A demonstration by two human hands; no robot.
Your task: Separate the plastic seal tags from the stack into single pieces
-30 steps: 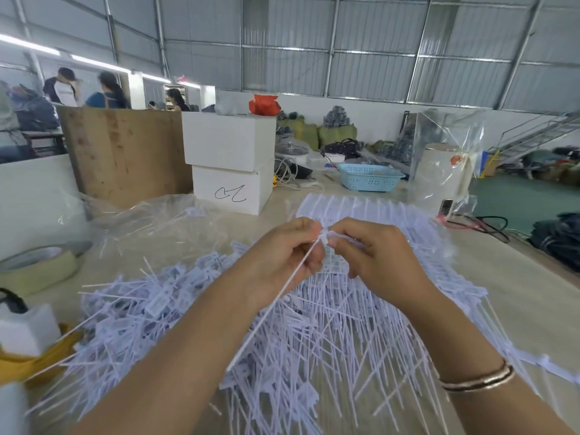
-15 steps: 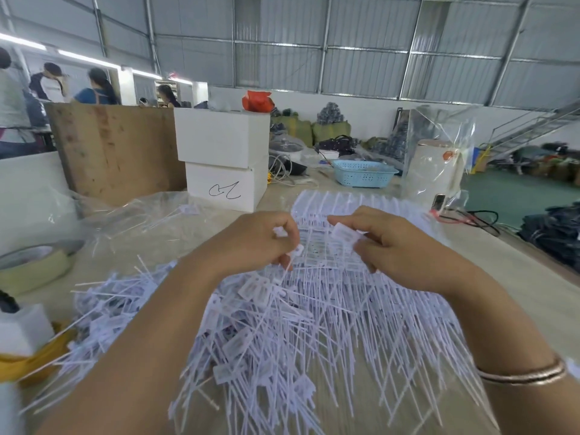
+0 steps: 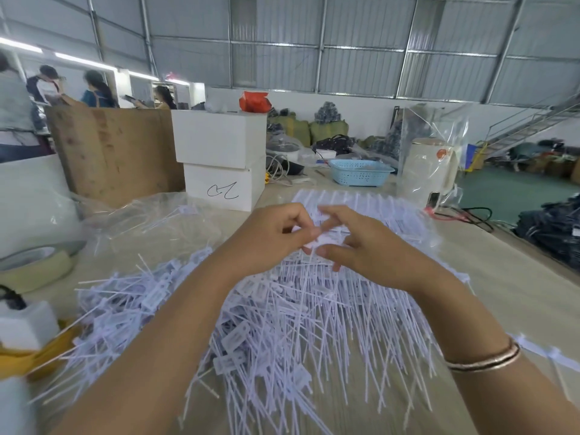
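White plastic seal tags (image 3: 282, 328), thin-tailed with small flat heads, are lying in a wide loose heap across the near middle of the pale wooden table (image 3: 514, 277), spilling toward its left edge. Farther in, an ordered stack of joined white tags (image 3: 386, 211) is sitting toward the far side of the table, partly behind the hands. Two white cardboard boxes (image 3: 221, 158) are standing one on the other beyond the heap, with a light blue plastic basket (image 3: 359, 173) farther right near the far edge. A beige roll of tape (image 3: 34, 265) is resting at the left edge. The left hand (image 3: 270, 237) and right hand (image 3: 367, 246) are meeting above the heap, fingertips together, both pinching one small white tag head (image 3: 323, 238) between them.
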